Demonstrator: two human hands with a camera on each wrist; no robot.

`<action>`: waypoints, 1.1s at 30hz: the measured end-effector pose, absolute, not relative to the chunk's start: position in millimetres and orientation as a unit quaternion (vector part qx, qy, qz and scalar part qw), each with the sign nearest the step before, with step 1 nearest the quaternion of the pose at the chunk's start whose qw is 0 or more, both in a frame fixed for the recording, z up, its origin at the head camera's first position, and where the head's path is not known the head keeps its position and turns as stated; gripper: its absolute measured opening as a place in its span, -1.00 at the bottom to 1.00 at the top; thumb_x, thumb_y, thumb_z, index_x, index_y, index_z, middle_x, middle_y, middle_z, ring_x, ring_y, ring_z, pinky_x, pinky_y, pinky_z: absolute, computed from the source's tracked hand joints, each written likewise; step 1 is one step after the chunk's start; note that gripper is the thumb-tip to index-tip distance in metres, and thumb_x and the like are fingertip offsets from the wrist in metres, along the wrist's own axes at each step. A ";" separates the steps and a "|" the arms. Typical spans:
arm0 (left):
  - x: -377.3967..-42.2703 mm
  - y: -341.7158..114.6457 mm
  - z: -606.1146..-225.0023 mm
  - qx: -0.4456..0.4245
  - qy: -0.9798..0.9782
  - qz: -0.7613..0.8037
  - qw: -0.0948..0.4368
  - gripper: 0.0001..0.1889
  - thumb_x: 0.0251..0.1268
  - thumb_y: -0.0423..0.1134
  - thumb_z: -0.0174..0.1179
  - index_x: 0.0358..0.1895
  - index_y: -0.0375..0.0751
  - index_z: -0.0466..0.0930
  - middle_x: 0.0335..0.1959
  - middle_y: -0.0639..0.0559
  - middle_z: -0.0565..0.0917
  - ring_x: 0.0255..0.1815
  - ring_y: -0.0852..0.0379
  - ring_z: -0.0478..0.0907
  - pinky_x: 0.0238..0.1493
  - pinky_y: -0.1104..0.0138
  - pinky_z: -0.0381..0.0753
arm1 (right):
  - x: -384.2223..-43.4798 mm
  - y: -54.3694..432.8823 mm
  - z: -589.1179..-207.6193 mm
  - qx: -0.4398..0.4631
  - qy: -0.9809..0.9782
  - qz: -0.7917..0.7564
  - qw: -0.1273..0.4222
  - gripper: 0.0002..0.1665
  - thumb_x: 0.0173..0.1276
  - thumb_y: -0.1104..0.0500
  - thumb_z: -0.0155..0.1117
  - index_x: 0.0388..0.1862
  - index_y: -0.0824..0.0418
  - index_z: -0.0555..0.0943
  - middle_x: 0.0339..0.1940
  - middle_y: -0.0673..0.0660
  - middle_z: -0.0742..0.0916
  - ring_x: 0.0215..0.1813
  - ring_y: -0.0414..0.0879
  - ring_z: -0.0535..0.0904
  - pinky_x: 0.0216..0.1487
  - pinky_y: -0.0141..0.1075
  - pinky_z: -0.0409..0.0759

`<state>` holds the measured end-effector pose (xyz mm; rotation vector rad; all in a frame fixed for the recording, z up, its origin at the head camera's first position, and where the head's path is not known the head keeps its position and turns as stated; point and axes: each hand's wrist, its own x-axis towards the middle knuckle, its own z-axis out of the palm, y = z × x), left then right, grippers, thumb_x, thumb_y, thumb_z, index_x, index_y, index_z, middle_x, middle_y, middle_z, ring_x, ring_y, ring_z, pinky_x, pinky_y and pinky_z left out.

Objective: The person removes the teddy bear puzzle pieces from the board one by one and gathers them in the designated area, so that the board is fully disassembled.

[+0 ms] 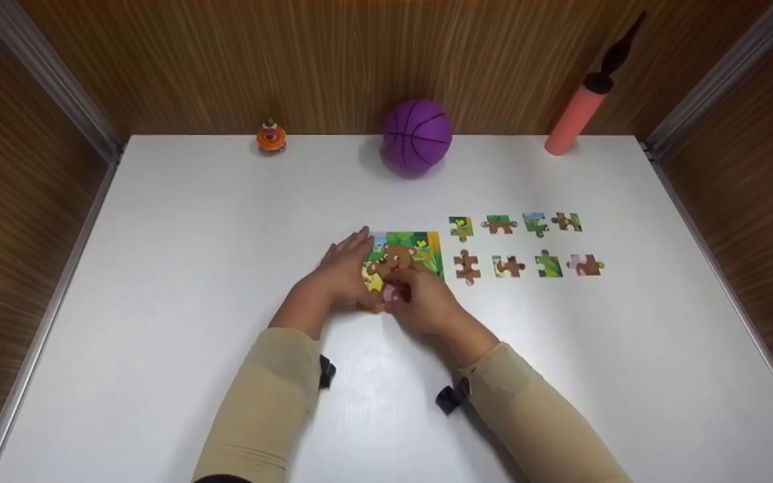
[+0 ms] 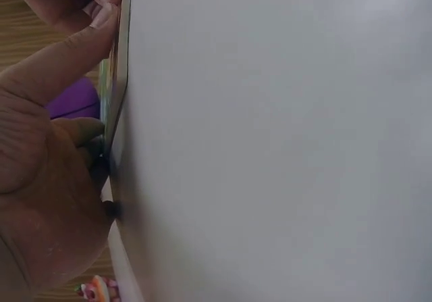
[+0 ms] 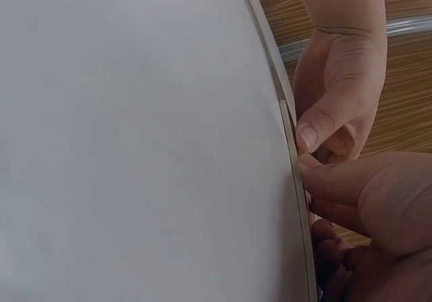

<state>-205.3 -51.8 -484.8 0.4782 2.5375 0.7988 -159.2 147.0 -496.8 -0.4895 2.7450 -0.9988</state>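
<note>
A bear jigsaw puzzle board (image 1: 427,245) lies flat on the white table, partly covered by both hands. My left hand (image 1: 346,274) rests along its left side, fingers fairly straight and the thumb (image 2: 74,55) reaching to the near edge. The right hand (image 1: 427,302) is over the lower part of the board, its thumb and curled fingers pinching a pinkish puzzle piece (image 1: 392,293) there. That piece is mostly hidden by the fingers. In the right wrist view both thumbs meet close to the edge of the board (image 3: 300,200).
Loose puzzle pieces (image 1: 468,267) lie in two rows right of the board. Along the back stand a small orange toy figure (image 1: 271,137), a purple ball (image 1: 417,137) and a pink hand pump (image 1: 576,121). Wood-grain panels (image 1: 333,60) enclose the white table (image 1: 178,221).
</note>
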 end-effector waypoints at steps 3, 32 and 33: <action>-205.0 -54.2 -483.8 0.175 0.916 0.283 0.222 0.44 -0.19 -0.09 0.77 0.74 -0.21 -0.10 0.79 0.00 -0.25 0.77 -0.06 -0.30 0.70 0.06 -0.35 | -158.6 145.5 -497.1 -0.158 0.923 -0.339 0.094 -0.56 0.36 0.23 0.52 0.19 0.32 0.72 0.10 0.20 0.68 0.14 0.07 0.62 0.23 -0.07 0.62; -200.0 -58.7 -487.3 0.174 0.925 0.278 0.192 0.44 -0.24 -0.05 0.79 0.75 -0.09 -0.02 0.78 0.02 -0.10 0.76 -0.11 -0.20 0.71 0.04 -0.22 | -154.4 140.1 -500.5 -0.127 0.888 -0.438 0.066 -0.62 0.21 0.49 0.49 0.01 0.28 0.69 -0.32 0.03 0.72 -0.25 -0.12 0.63 -0.21 -0.24 0.65; -200.0 -58.9 -487.7 0.174 0.925 0.278 0.193 0.44 -0.24 -0.06 0.79 0.75 -0.09 -0.02 0.78 0.01 -0.11 0.76 -0.11 -0.21 0.71 0.04 -0.23 | -154.5 140.0 -500.5 -0.126 0.888 -0.437 0.068 -0.62 0.22 0.48 0.49 0.01 0.28 0.68 -0.32 0.02 0.72 -0.26 -0.12 0.63 -0.22 -0.24 0.65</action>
